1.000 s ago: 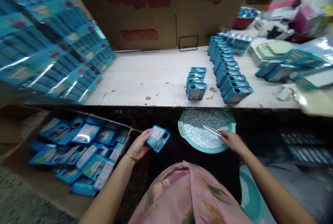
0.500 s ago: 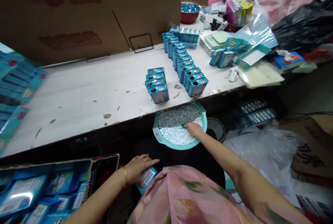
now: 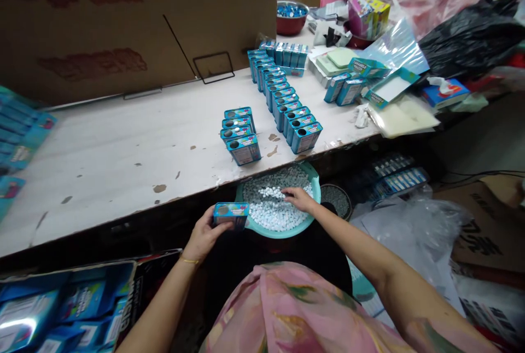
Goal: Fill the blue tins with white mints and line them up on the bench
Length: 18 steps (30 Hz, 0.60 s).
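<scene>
My left hand [image 3: 205,235] clasps blue tin [image 3: 232,209] beside teal basin [image 3: 279,234]; right hand [image 3: 301,200] over basin's white pellets [image 3: 276,216], can't tell grip

A left hand holds a blue box [image 3: 231,210], top facing up, by a turquoise basin [image 3: 281,234] of white pellets [image 3: 273,219], the right hand [image 3: 299,198] low over them. Matching boxes stand on the scuffed white bench [image 3: 123,150] in a short row [image 3: 245,151] of four and a longer row [image 3: 307,137].

tabletop [image 3: 123,150] bright, deep shadow beneath; glare on plastic sheet [image 3: 404,49].
</scene>
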### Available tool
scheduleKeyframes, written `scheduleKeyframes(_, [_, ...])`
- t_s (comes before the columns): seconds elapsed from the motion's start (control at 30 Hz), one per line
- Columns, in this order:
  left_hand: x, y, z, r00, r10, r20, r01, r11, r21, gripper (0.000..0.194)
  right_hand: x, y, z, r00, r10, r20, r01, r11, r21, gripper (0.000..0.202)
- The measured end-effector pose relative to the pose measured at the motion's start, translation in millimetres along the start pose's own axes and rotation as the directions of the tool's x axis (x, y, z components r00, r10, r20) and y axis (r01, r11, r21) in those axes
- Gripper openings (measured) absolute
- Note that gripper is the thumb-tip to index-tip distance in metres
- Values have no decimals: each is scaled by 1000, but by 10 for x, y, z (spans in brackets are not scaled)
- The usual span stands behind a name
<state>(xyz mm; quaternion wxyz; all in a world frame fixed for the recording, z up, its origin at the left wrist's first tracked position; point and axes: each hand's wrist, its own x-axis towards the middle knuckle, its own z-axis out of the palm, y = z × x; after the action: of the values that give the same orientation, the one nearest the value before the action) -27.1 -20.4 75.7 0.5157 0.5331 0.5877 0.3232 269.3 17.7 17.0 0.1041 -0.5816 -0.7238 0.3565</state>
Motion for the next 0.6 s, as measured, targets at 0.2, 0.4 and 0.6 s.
scheduleKeyframes(0.2, [326, 27, 478, 985, 161, -61, -150, 977, 152, 42, -181, -278, -705, 994, -108, -14, 108, 992, 67, 33])
scheduleKeyframes(0.4, [434, 84, 814, 976, 213, -47, -187, 928, 323, 39, -283, -808, -1109, 976, -158, 147, 197, 932, -305, 32])
scheduleKeyframes(0.6, [436, 45, 945, 970, 239, -38, -205, 895, 395, 35, -275, -1235, -1087, 976, -83, 200, 195, 733, -652, 28])
